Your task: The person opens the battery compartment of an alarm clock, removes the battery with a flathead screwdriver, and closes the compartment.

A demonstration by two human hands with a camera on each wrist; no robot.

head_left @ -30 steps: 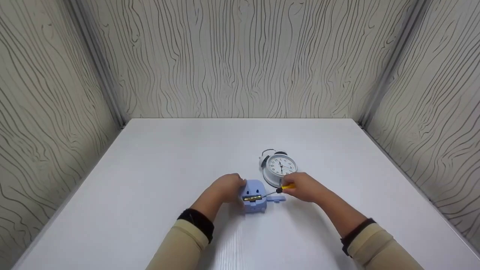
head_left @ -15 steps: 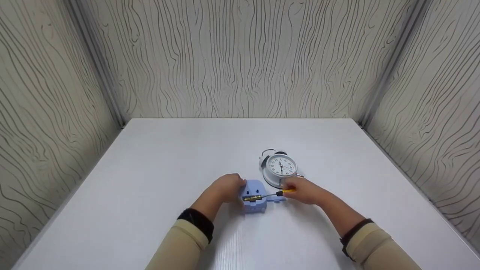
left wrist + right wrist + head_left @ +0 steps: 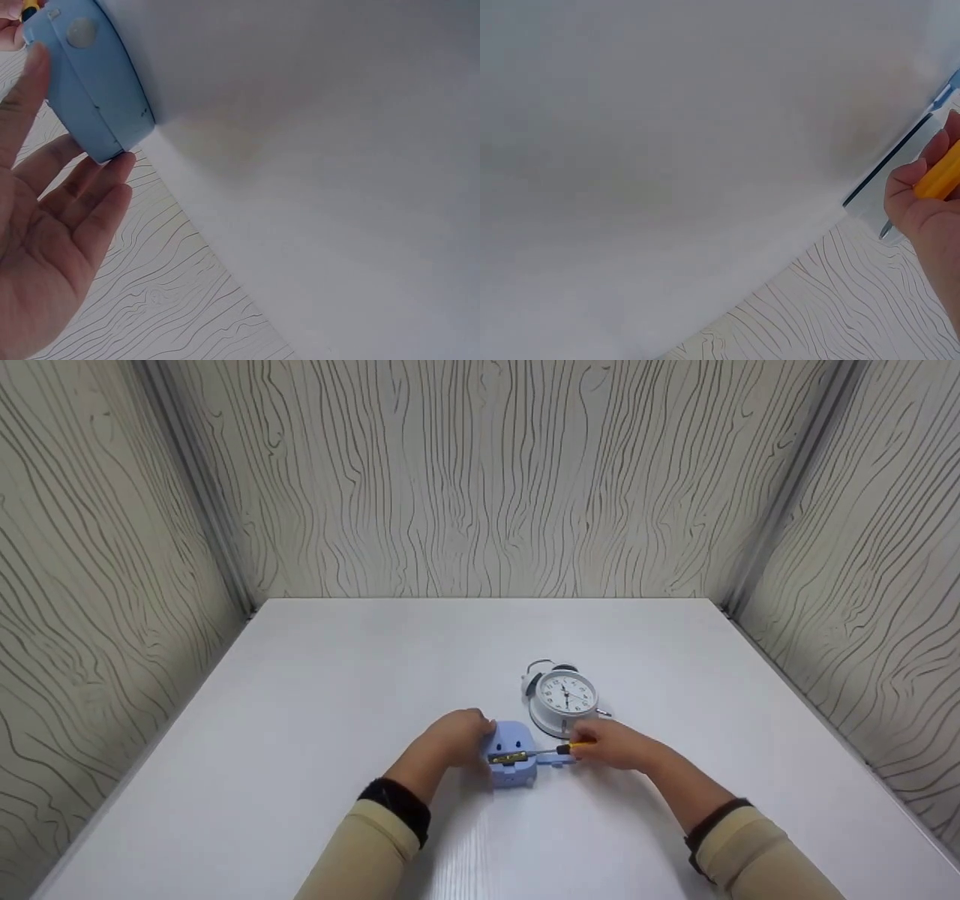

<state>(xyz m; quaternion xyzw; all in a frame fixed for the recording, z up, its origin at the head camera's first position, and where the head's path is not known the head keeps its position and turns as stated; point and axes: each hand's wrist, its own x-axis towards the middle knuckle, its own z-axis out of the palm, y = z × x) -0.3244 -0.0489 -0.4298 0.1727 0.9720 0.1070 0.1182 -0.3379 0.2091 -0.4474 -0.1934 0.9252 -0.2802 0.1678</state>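
Note:
A small light-blue plastic case (image 3: 514, 730) lies on the table, two dark dots on its upper face. In its open slot sits a gold-and-black battery (image 3: 508, 758). My left hand (image 3: 456, 736) holds the case at its left side; in the left wrist view the thumb lies along one face and the fingertips meet the opposite edge. My right hand (image 3: 611, 744) grips a screwdriver (image 3: 564, 749) by its yellow handle (image 3: 941, 176). Its metal shaft points left, with the tip at the battery's right end. A light-blue cover (image 3: 555, 761) lies beneath the shaft, right of the case.
Just behind the right hand, a white twin-bell alarm clock (image 3: 568, 694) lies face up, close to the knuckles. The white table (image 3: 360, 660) meets wood-patterned panels (image 3: 480, 480) at the back and both sides.
My right hand has lowered slightly, bringing the screwdriver's shaft closer to level. The battery looks slightly turned in its slot. My left hand keeps its hold on the case.

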